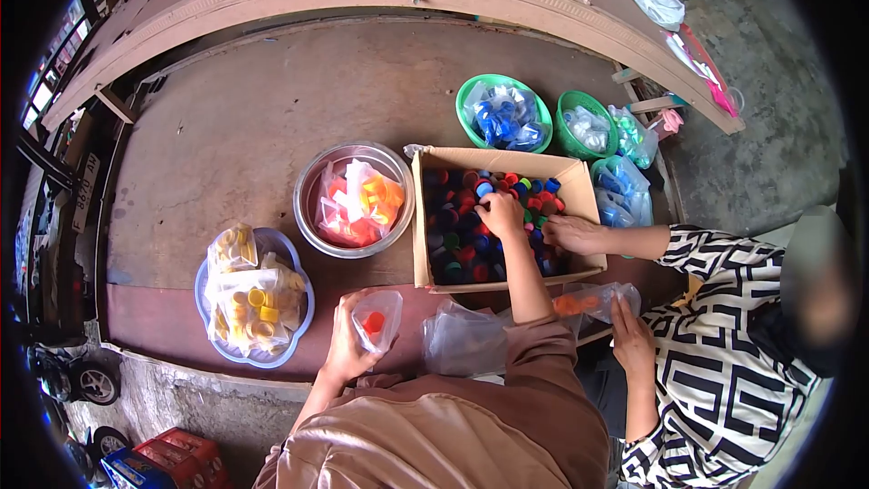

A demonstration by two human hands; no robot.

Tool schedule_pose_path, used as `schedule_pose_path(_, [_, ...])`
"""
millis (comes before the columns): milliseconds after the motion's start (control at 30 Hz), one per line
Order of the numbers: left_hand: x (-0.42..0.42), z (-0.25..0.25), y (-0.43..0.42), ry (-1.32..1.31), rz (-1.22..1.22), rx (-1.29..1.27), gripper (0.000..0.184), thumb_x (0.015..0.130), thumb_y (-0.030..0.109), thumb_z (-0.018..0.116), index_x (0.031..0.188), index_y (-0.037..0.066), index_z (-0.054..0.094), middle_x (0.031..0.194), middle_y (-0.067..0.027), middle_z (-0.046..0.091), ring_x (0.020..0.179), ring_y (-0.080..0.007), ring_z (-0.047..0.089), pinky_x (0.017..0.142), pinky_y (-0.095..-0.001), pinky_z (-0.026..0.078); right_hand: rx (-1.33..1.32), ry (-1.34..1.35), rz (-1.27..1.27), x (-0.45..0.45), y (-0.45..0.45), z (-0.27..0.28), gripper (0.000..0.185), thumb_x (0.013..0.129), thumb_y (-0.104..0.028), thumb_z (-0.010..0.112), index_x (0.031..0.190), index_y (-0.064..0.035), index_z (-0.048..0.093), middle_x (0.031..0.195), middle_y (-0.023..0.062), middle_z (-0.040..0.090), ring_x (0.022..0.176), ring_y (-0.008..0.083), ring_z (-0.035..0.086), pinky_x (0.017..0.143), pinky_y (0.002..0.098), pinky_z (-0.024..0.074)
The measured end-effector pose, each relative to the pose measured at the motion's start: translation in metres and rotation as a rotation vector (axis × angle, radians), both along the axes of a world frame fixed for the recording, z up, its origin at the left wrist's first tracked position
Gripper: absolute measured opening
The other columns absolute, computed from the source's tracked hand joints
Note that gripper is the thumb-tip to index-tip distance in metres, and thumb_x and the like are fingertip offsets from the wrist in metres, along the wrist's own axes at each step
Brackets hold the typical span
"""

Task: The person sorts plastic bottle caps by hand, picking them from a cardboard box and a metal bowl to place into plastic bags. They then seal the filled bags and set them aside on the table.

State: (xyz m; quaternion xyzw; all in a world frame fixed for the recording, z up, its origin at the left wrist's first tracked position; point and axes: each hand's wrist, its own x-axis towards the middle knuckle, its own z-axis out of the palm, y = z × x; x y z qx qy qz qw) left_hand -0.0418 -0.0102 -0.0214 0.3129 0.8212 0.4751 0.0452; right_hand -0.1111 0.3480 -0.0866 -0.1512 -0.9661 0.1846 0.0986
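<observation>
Presently | left hand [346,342] grasps plastic bag [389,308], red cap [375,321] inside | right hand [501,215] among caps [459,234] in box [421,235], hold unclear | co-worker's hand [576,234] just right of it — could bump; tipping bag might spill cap

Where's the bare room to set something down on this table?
Widest bare patch: the brown wooden tabletop beyond the scalloped pale-blue plastic basin and left of the silver metal bowl. Crowded: the brown cardboard box, green plastic baskets behind, clear plastic bags in front, the wearer's right hand and a co-worker's hand inside.
</observation>
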Motion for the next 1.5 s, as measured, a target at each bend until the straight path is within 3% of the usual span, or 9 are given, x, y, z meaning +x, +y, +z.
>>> schedule_pose_path(133, [-0.003,-0.002,0.0,-0.019,0.009,-0.024,0.08,0.061,0.016,0.076,0.125,0.0,0.032,0.113,-0.018,0.041,0.105,-0.0307,0.047,0.088,-0.0387,0.041,0.193,0.091,0.202,-0.006,-0.009,-0.01,0.022,0.064,-0.022,0.071,0.082,-0.0124,0.067,0.088,0.0068,0.058,0.089,0.0251,0.056,0.077,0.0397,0.0431])
schedule_pose_path(267, [-0.005,0.001,0.005,-0.012,-0.016,-0.018,0.079,0.061,0.016,0.076,0.124,0.0,0.032,0.113,-0.018,0.042,0.104,-0.0311,0.047,0.088,-0.0389,0.041,0.346,-0.099,0.181,-0.006,-0.014,-0.008,0.023,0.059,-0.02,0.073,0.08,-0.0136,0.066,0.094,0.005,0.056,0.098,0.0232,0.05,0.08,0.0394,0.0398])
schedule_pose_path(567, [-0.006,0.001,0.003,-0.006,-0.031,-0.003,0.077,0.061,0.015,0.076,0.123,-0.001,0.033,0.112,-0.0192,0.042,0.104,-0.0324,0.047,0.087,-0.0391,0.041,-0.241,0.349,0.293,0.005,-0.01,0.0,0.025,0.057,0.003,0.067,0.074,-0.0045,0.05,0.074,0.0096,0.057,0.072,0.0291,0.058,0.067,0.0362,0.0452])
schedule_pose_path(667, [-0.004,0.003,0.002,0.003,-0.023,0.004,0.077,0.061,0.015,0.076,0.123,-0.001,0.033,0.113,-0.0197,0.042,0.104,-0.0329,0.047,0.087,-0.0394,0.041,-0.306,0.407,0.283,0.007,-0.016,0.0,0.028,0.056,0.006,0.066,0.073,-0.0046,0.046,0.069,0.0113,0.053,0.066,0.0312,0.056,0.058,0.0361,0.045])
schedule_pose_path(1033, [0.007,0.007,-0.001,0.022,-0.008,0.008,0.078,0.061,0.014,0.077,0.123,-0.001,0.032,0.113,-0.0199,0.042,0.104,-0.0326,0.047,0.087,-0.0396,0.041,-0.284,0.473,0.23,0.008,-0.023,0.004,0.021,0.072,-0.001,0.063,0.093,-0.0046,0.059,0.072,0.0159,0.062,0.07,0.0323,0.062,0.063,0.037,0.0491])
schedule_pose_path(1200, [0.011,0.009,-0.003,0.11,-0.015,0.184,0.08,0.06,0.012,0.078,0.123,0.0,0.031,0.111,-0.0187,0.041,0.1,-0.0308,0.047,0.086,-0.0397,0.041,-0.806,0.531,0.039,0.012,-0.03,-0.001,0.003,0.077,-0.001,0.053,0.08,-0.0022,0.051,0.079,0.0091,0.055,0.072,0.0207,0.055,0.067,0.0297,0.044])
schedule_pose_path(1233, [0.011,0.009,-0.003,0.122,-0.018,0.209,0.079,0.06,0.012,0.078,0.123,0.0,0.031,0.111,-0.0187,0.041,0.1,-0.031,0.047,0.086,-0.0399,0.041,-0.657,0.575,0.122,0.019,-0.042,0.014,0.006,0.076,-0.001,0.053,0.081,-0.0029,0.051,0.077,0.0061,0.051,0.07,0.0168,0.051,0.067,0.0282,0.0418])
schedule_pose_path(1433, [0.015,0.021,-0.002,0.138,0.008,0.094,0.08,0.061,0.013,0.078,0.124,-0.001,0.031,0.114,-0.0215,0.041,0.103,-0.0338,0.047,0.088,-0.0403,0.04,-1.453,0.205,0.355,0.078,-0.136,0.104,0.022,0.076,-0.015,0.047,0.095,-0.0057,0.043,0.078,-0.0006,0.039,0.068,0.0075,0.038,0.061,0.021,0.0335])
schedule_pose_path(1500, [0.017,0.023,-0.001,0.128,0.003,0.071,0.08,0.061,0.014,0.078,0.124,-0.001,0.031,0.114,-0.0215,0.041,0.103,-0.0337,0.047,0.088,-0.0403,0.04,-1.457,0.219,0.499,0.087,-0.156,0.112,0.018,0.077,-0.01,0.044,0.094,-0.0047,0.044,0.088,0.0031,0.039,0.071,0.0091,0.039,0.066,0.0211,0.0354])
